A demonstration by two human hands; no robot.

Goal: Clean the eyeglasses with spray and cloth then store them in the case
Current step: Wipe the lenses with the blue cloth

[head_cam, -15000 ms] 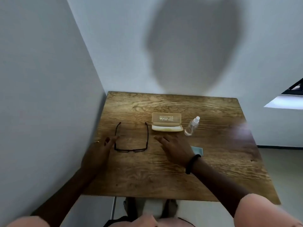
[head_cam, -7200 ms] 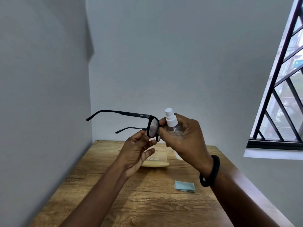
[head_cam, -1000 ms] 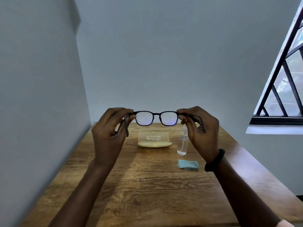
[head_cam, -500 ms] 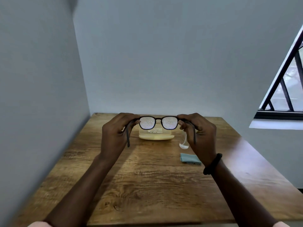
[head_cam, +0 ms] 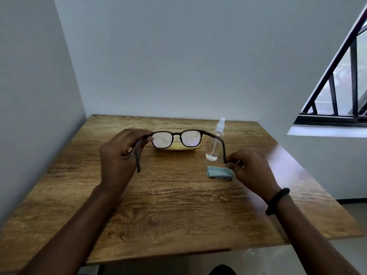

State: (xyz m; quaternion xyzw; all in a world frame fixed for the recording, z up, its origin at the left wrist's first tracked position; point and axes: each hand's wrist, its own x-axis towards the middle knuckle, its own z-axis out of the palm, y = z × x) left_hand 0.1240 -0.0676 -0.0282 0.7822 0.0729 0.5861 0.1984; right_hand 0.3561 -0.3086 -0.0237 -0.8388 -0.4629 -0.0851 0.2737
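In the head view, the left hand (head_cam: 119, 155) holds the eyeglasses (head_cam: 175, 138) above the wooden counter (head_cam: 178, 205), its grip closed on the left corner of the frame where the temple starts. Both lenses are covered with fine droplets, so the spraying step looks done and the wiping is not yet begun. The right hand (head_cam: 251, 169) is low, near the counter, and its fingertips (head_cam: 230, 165) pinch the end of the right temple; this grip is narrow and light, and it sits just beside the blue cloth (head_cam: 218, 172). The cloth lies folded on the counter, to the right of the middle. The spray bottle (head_cam: 215, 144) stands upright just behind the cloth, and the yellow case (head_cam: 176, 147) lies farther back, partly hidden behind the lenses. I judge that the task is between spraying and wiping. The next move calls for the right hand to let go of the temple and take the cloth, while the left hand alone keeps the frame steady, without touching the wet lenses.
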